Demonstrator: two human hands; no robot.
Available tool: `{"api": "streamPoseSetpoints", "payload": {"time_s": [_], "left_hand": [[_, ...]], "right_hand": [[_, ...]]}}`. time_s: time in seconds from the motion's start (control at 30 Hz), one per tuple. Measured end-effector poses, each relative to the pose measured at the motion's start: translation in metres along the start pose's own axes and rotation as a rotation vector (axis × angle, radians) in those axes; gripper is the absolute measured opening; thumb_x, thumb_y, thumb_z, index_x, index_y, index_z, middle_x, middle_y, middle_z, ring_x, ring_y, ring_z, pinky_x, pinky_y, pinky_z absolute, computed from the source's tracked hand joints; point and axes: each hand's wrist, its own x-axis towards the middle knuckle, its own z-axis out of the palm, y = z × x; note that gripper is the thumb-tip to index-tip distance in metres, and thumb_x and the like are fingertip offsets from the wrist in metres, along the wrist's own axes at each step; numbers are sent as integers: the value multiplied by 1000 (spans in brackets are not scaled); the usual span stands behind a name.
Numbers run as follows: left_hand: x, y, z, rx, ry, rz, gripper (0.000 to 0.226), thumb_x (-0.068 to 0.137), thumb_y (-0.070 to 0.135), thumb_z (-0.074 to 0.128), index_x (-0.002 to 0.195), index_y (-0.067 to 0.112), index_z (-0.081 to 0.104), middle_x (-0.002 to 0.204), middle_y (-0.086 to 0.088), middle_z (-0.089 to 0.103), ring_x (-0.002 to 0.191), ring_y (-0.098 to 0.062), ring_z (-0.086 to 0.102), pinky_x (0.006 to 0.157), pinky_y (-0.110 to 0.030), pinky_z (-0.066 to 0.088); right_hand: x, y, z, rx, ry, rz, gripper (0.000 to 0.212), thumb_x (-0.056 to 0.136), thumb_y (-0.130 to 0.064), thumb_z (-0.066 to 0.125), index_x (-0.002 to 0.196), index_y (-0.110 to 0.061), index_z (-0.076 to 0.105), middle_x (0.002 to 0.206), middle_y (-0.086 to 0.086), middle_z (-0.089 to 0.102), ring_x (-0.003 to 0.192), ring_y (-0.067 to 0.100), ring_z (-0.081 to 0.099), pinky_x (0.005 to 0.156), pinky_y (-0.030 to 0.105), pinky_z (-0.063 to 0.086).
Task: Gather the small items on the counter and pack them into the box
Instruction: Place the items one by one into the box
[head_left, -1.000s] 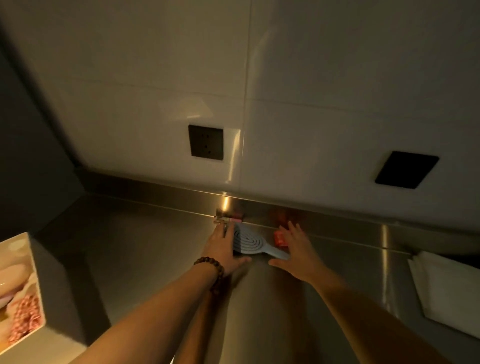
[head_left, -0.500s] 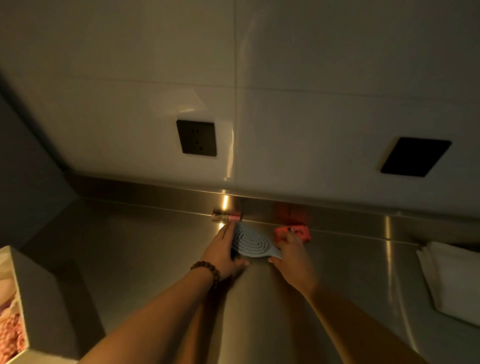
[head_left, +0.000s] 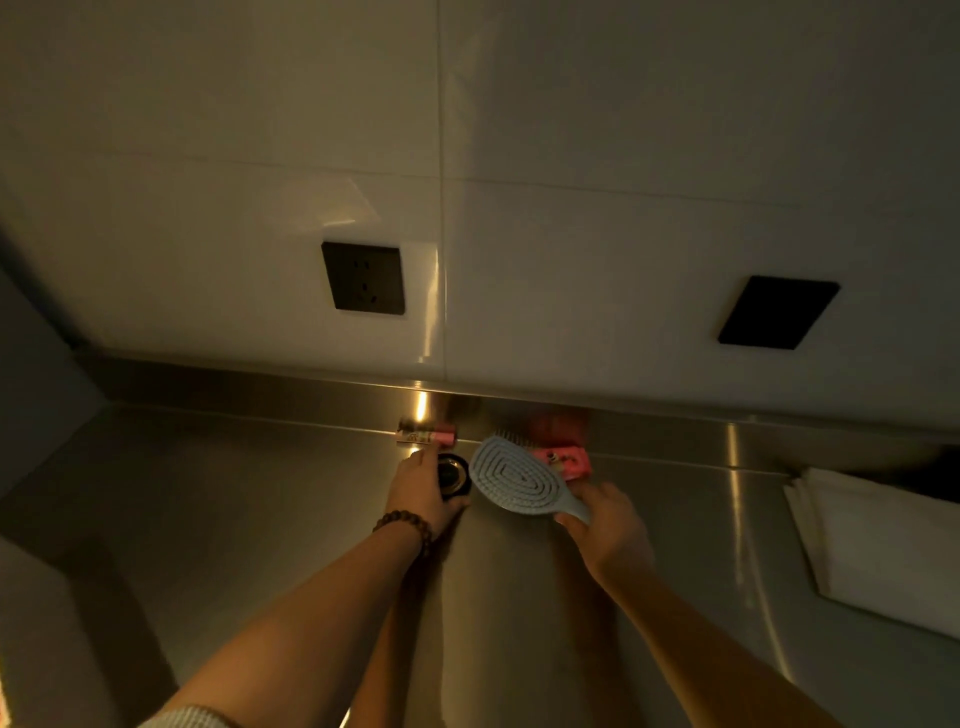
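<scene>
My right hand (head_left: 605, 525) grips the handle of a pale blue oval hairbrush (head_left: 517, 478) and holds it tilted above the steel counter (head_left: 234, 493). My left hand (head_left: 421, 491) curls around a small round black compact (head_left: 453, 475) near the back of the counter. A short pink and gold tube (head_left: 426, 432) lies against the backsplash just beyond my left hand. A pink packet (head_left: 566, 460) lies behind the brush head, partly hidden by it. The box is out of view except for a sliver at the bottom left edge.
A stack of folded white cloth or paper (head_left: 878, 540) sits at the right of the counter. Two black wall sockets (head_left: 363, 278) (head_left: 776, 312) are set in the white tiled wall above the backsplash.
My right hand has lifted the hairbrush off the counter and to the right, uncovering the black compact. My left hand has closed round that compact. The view shifted, and the box slid out of sight.
</scene>
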Motion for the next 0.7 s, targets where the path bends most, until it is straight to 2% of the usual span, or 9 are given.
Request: {"api": "streamPoseSetpoints", "payload": {"time_s": [0.1, 0.2, 0.33, 0.47, 0.57, 0.7], "left_hand": [[-4, 0, -9, -10, 28, -4, 81, 66, 40, 80, 134, 20, 41, 132, -6, 45, 123, -25, 38, 104, -40, 37], [-11, -5, -35, -15, 104, -20, 80, 65, 42, 79, 132, 14, 44, 129, -8, 45, 120, -26, 38, 102, -37, 37], [-27, -14, -96, -13, 222, -28, 70, 63, 41, 80, 119, 10, 51, 119, -7, 46, 112, -24, 40, 95, -33, 38], [-58, -28, -166, -8, 312, -43, 73, 63, 39, 81, 122, 11, 48, 122, -8, 44, 114, -24, 39, 94, -34, 40], [-92, -50, -218, 22, 385, -65, 72, 64, 38, 81, 122, 12, 48, 121, -8, 44, 113, -23, 40, 92, -33, 40], [-153, -94, -286, 59, 467, -126, 68, 65, 38, 80, 120, 12, 51, 116, -10, 47, 110, -25, 43, 92, -33, 38]], "right_hand": [[-2, -9, 0, 27, 6, -13, 36, 85, -29, 66, 119, -16, 62, 113, 8, 59, 106, 26, 54, 89, 36, 43], [-2, -24, -6, 52, 4, -53, 37, 86, -28, 66, 121, -18, 62, 119, 7, 59, 111, 25, 54, 93, 37, 46], [-8, -59, -15, 94, 26, -166, 32, 84, -23, 68, 115, -15, 64, 114, 5, 60, 108, 21, 53, 91, 36, 45], [-18, -110, -17, 114, 27, -253, 29, 86, -26, 67, 114, -19, 64, 105, 3, 58, 99, 20, 54, 79, 30, 42], [-31, -160, -11, 163, -19, -353, 34, 86, -26, 67, 119, -19, 61, 107, 3, 56, 99, 19, 55, 84, 38, 49], [-48, -235, 10, 206, -89, -491, 32, 85, -28, 68, 114, -15, 63, 107, 5, 58, 97, 20, 57, 85, 41, 51]]}}
